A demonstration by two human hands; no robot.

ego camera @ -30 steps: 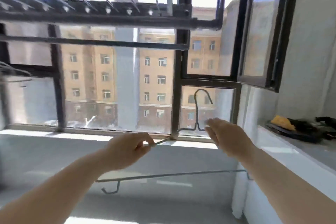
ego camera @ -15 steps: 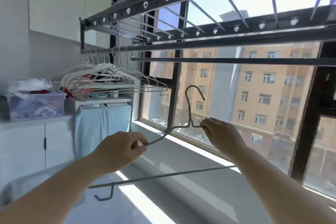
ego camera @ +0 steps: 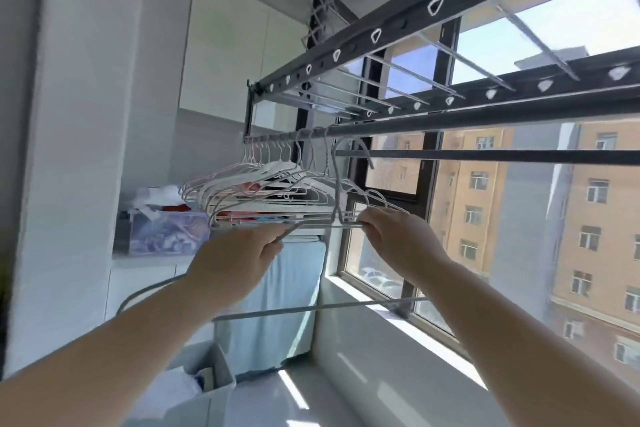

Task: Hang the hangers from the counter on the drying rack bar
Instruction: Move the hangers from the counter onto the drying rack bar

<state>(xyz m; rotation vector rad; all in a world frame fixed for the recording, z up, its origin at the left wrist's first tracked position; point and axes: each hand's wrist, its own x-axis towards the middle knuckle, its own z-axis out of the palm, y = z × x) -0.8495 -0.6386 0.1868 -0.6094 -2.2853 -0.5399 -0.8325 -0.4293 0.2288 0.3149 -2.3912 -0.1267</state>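
While both hands hold one hanger (ego camera: 334,184) aloft, the head view shows the job partly done. A row of hangers (ego camera: 263,180) already hangs at the far left end of the bar (ego camera: 485,120). The left hand (ego camera: 239,260) pinches the held hanger's left shoulder wire, and the right hand (ego camera: 398,239) pinches its right shoulder. Its hook sits just beside the last hung one, close under the bar; whether it has caught cannot be told. Judgement: seating and release remain. Any hangers left to fetch do not show.
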